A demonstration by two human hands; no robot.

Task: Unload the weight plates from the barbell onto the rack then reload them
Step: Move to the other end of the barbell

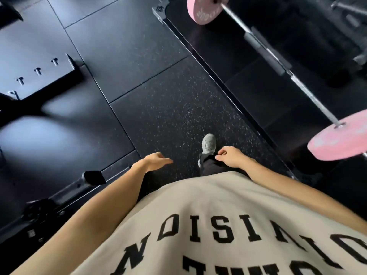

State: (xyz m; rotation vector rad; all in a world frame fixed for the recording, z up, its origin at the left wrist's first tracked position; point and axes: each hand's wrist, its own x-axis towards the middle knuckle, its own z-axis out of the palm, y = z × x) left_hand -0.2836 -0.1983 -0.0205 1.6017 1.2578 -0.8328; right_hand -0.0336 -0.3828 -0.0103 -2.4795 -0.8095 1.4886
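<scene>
A steel barbell (pixel 278 60) lies on a dark platform at the right, running from the top centre to the right edge. One pink weight plate (pixel 204 9) sits on its far end. A second pink weight plate (pixel 339 138) sits on its near end. My left hand (pixel 156 160) hangs empty in front of my body with its fingers extended. My right hand (pixel 231 155) hangs loosely curled over my right leg, holding nothing. Both hands are well apart from the barbell.
Black speckled rubber floor tiles (pixel 168 108) lie ahead, with my grey shoe (pixel 208 142) stepping on them. A metal-edged platform border (pixel 218 76) runs diagonally. A black base plate with bolts (pixel 37 74) and a black frame beam (pixel 79 185) lie at the left.
</scene>
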